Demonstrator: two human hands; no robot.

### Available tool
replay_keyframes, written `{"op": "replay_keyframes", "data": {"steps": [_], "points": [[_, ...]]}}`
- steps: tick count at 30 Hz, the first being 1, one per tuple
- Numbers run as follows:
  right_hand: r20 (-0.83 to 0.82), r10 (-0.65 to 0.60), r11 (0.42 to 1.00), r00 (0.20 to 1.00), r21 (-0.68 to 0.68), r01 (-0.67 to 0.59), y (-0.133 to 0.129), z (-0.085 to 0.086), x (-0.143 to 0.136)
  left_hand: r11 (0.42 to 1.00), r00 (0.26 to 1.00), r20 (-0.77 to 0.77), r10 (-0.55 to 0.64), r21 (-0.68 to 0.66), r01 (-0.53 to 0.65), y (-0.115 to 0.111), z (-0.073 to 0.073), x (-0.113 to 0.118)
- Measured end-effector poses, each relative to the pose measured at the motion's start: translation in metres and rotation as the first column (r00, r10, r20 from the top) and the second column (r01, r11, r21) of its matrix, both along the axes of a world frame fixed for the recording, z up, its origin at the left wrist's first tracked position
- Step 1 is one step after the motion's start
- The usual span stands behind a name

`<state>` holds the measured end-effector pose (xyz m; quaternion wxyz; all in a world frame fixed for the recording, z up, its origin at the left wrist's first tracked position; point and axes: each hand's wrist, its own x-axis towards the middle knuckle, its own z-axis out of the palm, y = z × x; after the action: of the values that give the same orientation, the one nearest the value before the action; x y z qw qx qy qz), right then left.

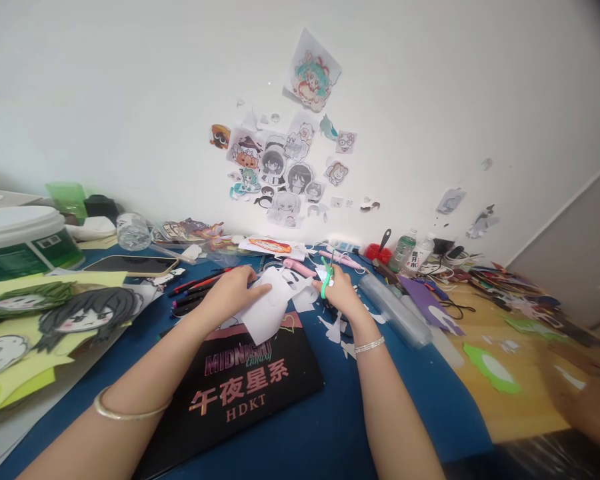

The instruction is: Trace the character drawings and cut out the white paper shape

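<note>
A white sheet of paper [266, 308] with cut edges is pinched between the thumb and fingers of my left hand [237, 290]. Its lower corner hangs over a black folder [240, 400] with "MIDNIGHT Galaxy" lettering. My right hand [341, 288] grips green-handled scissors [326, 277], blades pointing up and away from me. The scissors are close to the right edge of the paper; whether the blades touch it I cannot tell. White paper scraps [336, 328] lie under and beside my right hand.
Several pens [195, 293] and a phone [135, 265] lie to the left, near paper cutouts [87, 310] and a white-and-green tub [27, 240]. On the right are a clear plastic roll [397, 312], a purple sheet [430, 303] and bottles [406, 250]. Drawings [300, 177] cover part of the wall.
</note>
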<state>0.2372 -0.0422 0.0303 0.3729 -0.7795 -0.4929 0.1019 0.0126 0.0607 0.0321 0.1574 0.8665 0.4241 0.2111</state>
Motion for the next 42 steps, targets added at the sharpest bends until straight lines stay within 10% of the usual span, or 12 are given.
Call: {"op": "replay_keyframes", "data": {"steps": [13,18,26,31,35,42], "points": [[0.114,0.060,0.993,0.992,0.094,-0.071,0.004,-0.002,0.002,0.981,0.986,0.028,-0.165,-0.099,0.167,-0.007,-0.014,0.014],[-0.085,0.124,0.984,0.989,0.138,-0.111,0.005,-0.007,0.003,0.967,0.970,0.206,-0.131,-0.189,0.171,-0.006,0.004,0.002],[-0.570,0.405,0.898,0.715,0.394,-0.195,0.005,0.006,-0.023,0.837,0.694,0.713,0.097,-0.436,0.331,-0.023,0.034,-0.010],[-0.654,0.567,0.813,0.501,0.543,-0.211,0.009,-0.001,-0.040,0.666,0.791,0.525,-0.315,-0.471,0.578,-0.041,0.036,-0.006],[-0.678,0.595,0.789,0.431,0.595,-0.153,0.012,-0.004,-0.040,0.533,0.719,0.370,-0.588,-0.492,0.688,-0.055,0.044,-0.008],[-0.663,0.622,0.759,0.416,0.641,-0.115,0.012,-0.002,-0.037,0.515,0.643,0.166,-0.747,-0.467,0.719,-0.061,0.041,-0.001]]}}
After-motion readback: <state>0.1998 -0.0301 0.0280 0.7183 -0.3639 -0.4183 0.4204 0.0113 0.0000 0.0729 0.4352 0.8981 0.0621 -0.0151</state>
